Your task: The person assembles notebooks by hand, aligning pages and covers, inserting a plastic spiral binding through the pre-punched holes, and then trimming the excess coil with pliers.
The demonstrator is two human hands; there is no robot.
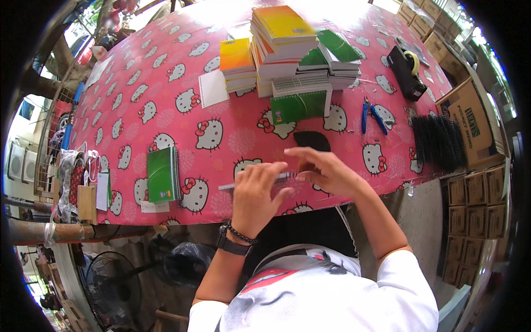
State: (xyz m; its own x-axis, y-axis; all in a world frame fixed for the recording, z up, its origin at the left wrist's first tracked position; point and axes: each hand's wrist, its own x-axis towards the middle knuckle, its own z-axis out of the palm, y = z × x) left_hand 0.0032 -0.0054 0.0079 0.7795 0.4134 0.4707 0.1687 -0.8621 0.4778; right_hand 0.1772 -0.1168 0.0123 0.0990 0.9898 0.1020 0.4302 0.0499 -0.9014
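Head view: slim, pale, straight-edged item [285,176] between loosely curved hands [255,191] [326,172], grip unclear.

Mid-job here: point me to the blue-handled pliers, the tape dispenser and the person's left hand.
Blue-handled pliers [378,117]: head view, on the right handle.
Tape dispenser [404,74]: head view, on its black body.
Left hand [253,189]: head view, on the back of the hand.

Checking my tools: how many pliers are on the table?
1: the blue-handled pliers, on the table right of the notebooks. More may be hidden behind the notebooks.
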